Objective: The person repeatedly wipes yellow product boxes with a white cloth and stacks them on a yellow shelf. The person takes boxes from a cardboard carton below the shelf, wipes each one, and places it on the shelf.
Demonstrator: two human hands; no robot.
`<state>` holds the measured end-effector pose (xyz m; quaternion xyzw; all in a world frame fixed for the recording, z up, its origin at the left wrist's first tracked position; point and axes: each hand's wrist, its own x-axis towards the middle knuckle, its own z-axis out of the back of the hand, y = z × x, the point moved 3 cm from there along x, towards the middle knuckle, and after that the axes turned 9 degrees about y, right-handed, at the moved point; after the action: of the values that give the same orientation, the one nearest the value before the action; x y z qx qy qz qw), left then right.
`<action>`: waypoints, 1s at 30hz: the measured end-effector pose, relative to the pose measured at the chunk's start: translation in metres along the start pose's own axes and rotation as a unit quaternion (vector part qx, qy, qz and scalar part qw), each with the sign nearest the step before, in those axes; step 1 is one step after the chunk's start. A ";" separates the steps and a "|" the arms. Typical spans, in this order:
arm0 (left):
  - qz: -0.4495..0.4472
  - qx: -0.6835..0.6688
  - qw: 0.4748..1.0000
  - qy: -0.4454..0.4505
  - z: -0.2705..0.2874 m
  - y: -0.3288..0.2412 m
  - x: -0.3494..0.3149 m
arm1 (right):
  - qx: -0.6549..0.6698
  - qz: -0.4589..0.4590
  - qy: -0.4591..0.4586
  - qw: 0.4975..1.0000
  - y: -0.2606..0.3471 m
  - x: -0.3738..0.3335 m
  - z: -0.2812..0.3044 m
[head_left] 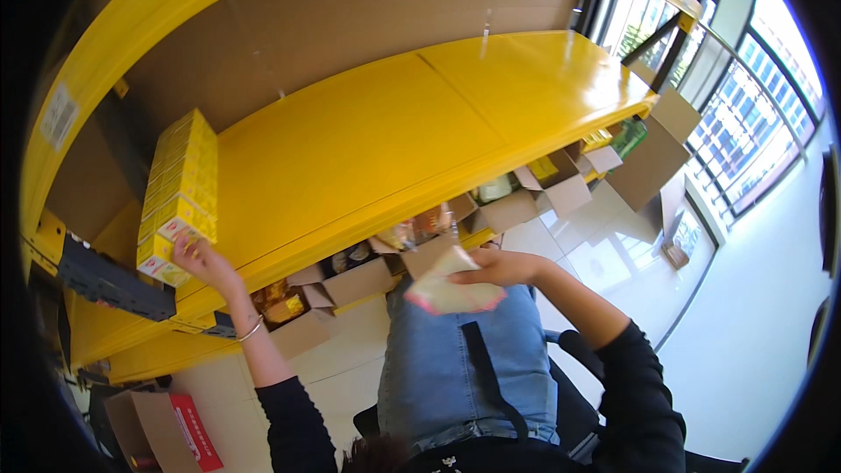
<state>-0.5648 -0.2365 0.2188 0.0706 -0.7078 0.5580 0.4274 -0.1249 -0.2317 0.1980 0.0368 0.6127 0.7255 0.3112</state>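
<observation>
A yellow shelf stretches across the view, with open cardboard cartons lined up below its front edge. At the shelf's left end stands a block of small yellow boxes, its long axis running from the front edge back toward the brown rear panel, the near end facing the person. The boxes look like thin, smooth card: probably light apiece, stiff enough to keep their corners, yet easily dented and apt to slide against one another. Opposite side faces of a single box would seem the surest hold.

Over the person's lap, a pale cloth with a pinkish edge hangs blurred, broadest along that edge, which runs left to right and points toward the body; its narrower top points toward the shelf. It appears soft, limp and light, hard to damage, best held by a bunched fold. The right hand grips it from its right side, thumb across the top. The left hand has curled fingers at the block's near end; whether they grip or merely touch cannot be told.
</observation>
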 end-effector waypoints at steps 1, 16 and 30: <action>-0.017 -0.011 1.000 0.011 -0.010 -0.016 -0.010 | 0.046 -0.051 -0.043 0.997 -0.035 -0.029 0.011; -0.246 -0.095 0.729 0.631 -0.311 -0.203 -0.294 | 0.037 0.050 -0.666 0.744 -0.197 -0.113 0.185; -0.123 0.102 0.675 0.720 -0.542 -0.082 -0.411 | -0.472 -0.271 -0.289 0.787 -0.306 -0.004 0.274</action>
<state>0.0240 0.0390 0.0040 -0.2231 -0.1049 0.4471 0.8599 0.1220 0.0210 -0.0126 -0.0745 0.0599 0.7654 0.6364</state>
